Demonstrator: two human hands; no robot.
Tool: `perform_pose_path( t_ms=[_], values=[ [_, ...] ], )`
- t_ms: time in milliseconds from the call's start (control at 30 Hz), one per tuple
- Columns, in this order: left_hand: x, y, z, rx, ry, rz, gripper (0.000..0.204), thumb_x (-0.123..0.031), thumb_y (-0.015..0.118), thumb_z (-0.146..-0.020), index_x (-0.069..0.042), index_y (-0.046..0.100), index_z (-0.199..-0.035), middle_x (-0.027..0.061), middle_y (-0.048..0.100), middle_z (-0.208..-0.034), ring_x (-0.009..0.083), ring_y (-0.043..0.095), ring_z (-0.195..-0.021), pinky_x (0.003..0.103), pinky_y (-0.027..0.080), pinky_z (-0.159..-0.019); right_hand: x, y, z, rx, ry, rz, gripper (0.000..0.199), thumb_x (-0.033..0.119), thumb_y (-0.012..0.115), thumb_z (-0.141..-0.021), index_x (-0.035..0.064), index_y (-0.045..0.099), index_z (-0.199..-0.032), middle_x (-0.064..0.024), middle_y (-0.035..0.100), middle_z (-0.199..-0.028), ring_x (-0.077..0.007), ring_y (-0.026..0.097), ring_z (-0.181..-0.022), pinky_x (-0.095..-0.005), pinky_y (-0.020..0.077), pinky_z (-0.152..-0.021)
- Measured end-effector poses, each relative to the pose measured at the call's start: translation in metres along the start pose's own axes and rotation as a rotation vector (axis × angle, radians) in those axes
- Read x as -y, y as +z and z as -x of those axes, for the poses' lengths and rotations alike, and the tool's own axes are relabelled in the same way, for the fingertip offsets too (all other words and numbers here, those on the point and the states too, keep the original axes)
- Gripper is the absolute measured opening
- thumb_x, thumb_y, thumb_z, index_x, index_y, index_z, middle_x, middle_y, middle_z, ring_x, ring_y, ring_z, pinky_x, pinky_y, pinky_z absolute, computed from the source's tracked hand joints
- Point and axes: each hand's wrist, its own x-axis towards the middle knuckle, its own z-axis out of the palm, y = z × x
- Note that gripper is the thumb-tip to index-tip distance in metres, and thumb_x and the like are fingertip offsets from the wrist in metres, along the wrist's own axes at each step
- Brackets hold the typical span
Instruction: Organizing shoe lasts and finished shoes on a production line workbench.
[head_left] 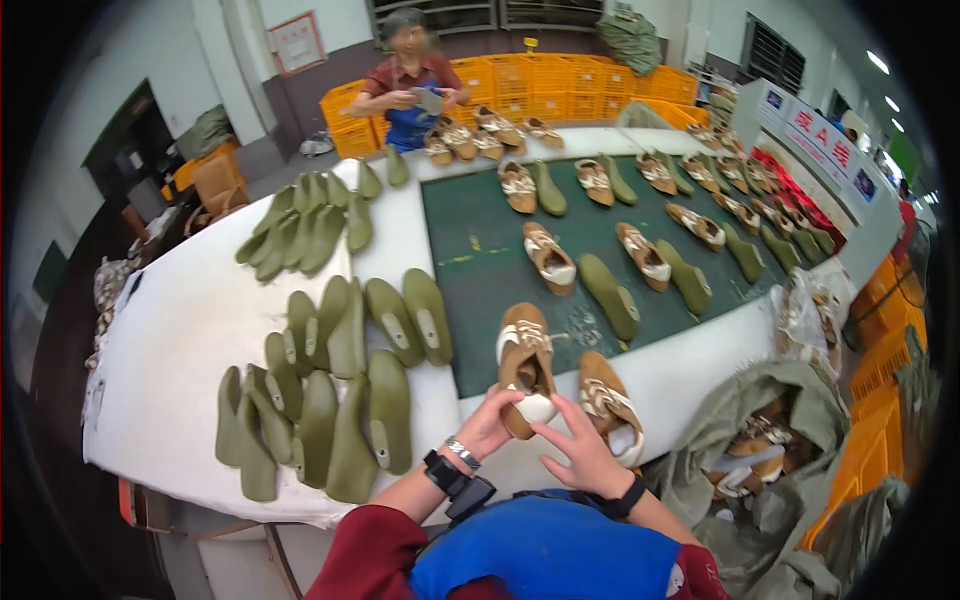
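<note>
A tan shoe [526, 365] is gripped by the left hand [488, 425] and right hand [585, 455] at lower centre, its long axis running up-frame, heel end nearest.

Your two hands meet at the near edge of the table [200, 330]. Your left hand [487, 425] and your right hand [583, 455] both touch one shoe [526, 365], which sits at 12 o'clock from them. A second shoe [608, 405] lies just beside it at 3 o'clock. A bunch of shoe forms [330, 400] lies on the table at 9 o'clock from your hands. More forms [300, 225] lie farther back at 11 o'clock. Rows of shoes sit on the mat [480, 250] at 12 to 2 o'clock. An open sack [770, 440] with shoes in it stands at 3 o'clock. Another person [410, 85] stands behind the far end of the table at 12 o'clock.
</note>
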Motion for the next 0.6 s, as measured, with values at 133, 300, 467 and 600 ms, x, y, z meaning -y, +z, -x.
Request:
perform_pose_path(
  t_ms=[133,300,467,600],
  values=[
    [-0.051,-0.031,-0.017,0.012,0.125,0.114,0.039,-0.031,0.047,-0.086,-0.01,0.046,-0.119,0.0065,0.054,-0.118,0.0222,0.055,-0.104,0.039,0.045,-0.086,-0.01,0.005,0.017,-0.131,0.153,-0.013,0.043,0.009,0.066,-0.07,0.0076,0.055,-0.112,-0.0219,0.038,-0.128,-0.0382,0.041,-0.115,-0.0407,0.0357,-0.096],
    [-0.165,-0.111,-0.051,-0.098,0.248,-0.012,0.038,-0.041,0.047,-0.088,-0.013,0.049,-0.114,0.0033,0.058,-0.107,0.019,0.056,-0.098,0.036,0.047,-0.08,-0.01,-0.017,0.048,-0.293,0.402,-0.001,0.039,0.0,0.062,-0.068,0.0012,0.054,-0.107,-0.0176,0.047,-0.117,-0.0311,0.053,-0.1,-0.0341,0.0458,-0.081],
    [-0.226,-0.175,-0.084,-0.438,0.452,0.39,0.047,-0.032,0.056,-0.085,-0.008,0.04,-0.122,0.0157,0.041,-0.125,0.0284,0.049,-0.105,0.039,0.045,-0.085,-0.027,-0.014,0.082,-0.399,0.587,-0.069,0.037,-0.003,0.06,-0.069,-0.0003,0.054,-0.105,-0.0161,0.05,-0.112,-0.0263,0.056,-0.091,-0.0305,0.0473,-0.074],
    [-0.204,-0.179,-0.093,-0.59,0.471,0.076,0.048,-0.025,0.056,-0.085,-0.003,0.035,-0.123,0.0172,0.035,-0.126,0.0299,0.046,-0.106,0.04,0.044,-0.089,-0.034,-0.023,0.099,-0.5,0.647,-0.128,0.033,-0.007,0.055,-0.072,-0.0013,0.054,-0.104,-0.0134,0.052,-0.108,-0.019,0.058,-0.081,-0.0265,0.0483,-0.067]
  ],
)
